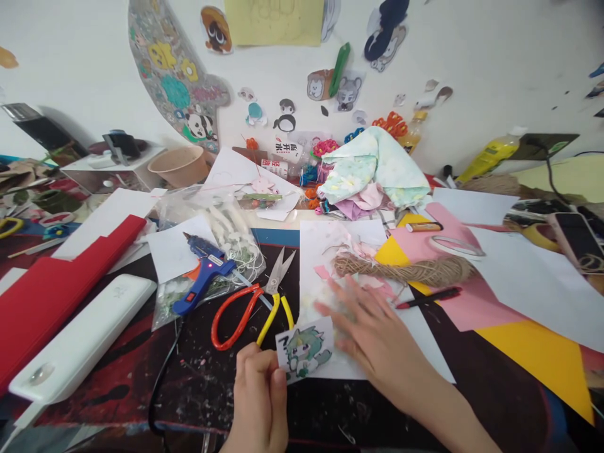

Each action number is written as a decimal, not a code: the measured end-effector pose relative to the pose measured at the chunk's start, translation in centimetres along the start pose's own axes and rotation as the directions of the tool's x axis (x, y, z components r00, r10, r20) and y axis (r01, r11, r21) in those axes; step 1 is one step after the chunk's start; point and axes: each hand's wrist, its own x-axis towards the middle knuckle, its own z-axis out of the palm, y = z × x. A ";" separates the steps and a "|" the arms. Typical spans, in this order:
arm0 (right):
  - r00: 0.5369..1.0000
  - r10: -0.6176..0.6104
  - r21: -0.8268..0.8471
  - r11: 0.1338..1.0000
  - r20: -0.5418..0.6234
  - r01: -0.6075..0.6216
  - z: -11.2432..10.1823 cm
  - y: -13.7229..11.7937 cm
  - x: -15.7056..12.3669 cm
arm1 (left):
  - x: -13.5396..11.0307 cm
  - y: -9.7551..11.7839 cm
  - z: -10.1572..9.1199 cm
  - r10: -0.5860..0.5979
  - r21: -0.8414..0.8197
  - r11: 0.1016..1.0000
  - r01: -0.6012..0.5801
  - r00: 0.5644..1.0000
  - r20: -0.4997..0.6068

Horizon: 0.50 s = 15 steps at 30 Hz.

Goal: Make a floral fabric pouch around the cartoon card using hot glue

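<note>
Near the front edge of the table, my left hand (258, 396) is closed on a small paper drawing (309, 352) of a green-haired cartoon character. The drawing is tilted up, its picture side facing me. My right hand (372, 333) is open, fingers spread and blurred by motion, over a white sheet of paper (311, 251). Pink paper scraps (322, 272) lie around its fingertips. Just beyond them is a bundle of brown twine (401, 267). Scissors (276, 283) with red and yellow handles lie open-bladed beside my left hand.
A blue glue gun (205, 277) rests on a plastic bag, its black cord running to the front edge. Left of it lie a white power bank (85, 336) and a red folder-like strip (70, 289). Pink and yellow sheets, a red-black pen (429, 297) and a phone (578, 239) are at right.
</note>
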 end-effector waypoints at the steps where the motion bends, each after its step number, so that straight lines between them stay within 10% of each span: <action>1: 0.996 0.070 -0.026 0.997 -0.046 -0.071 0.0 0.1 0.0 | 0.0 0.1 0.0 -0.003 0.007 1.000 0.003 1.000 -0.005; 15: 0.998 0.050 -0.039 0.998 -0.031 -0.051 -0.7 0.7 0.3 | 0.1 0.5 0.3 -0.018 0.072 0.997 0.020 0.999 -0.027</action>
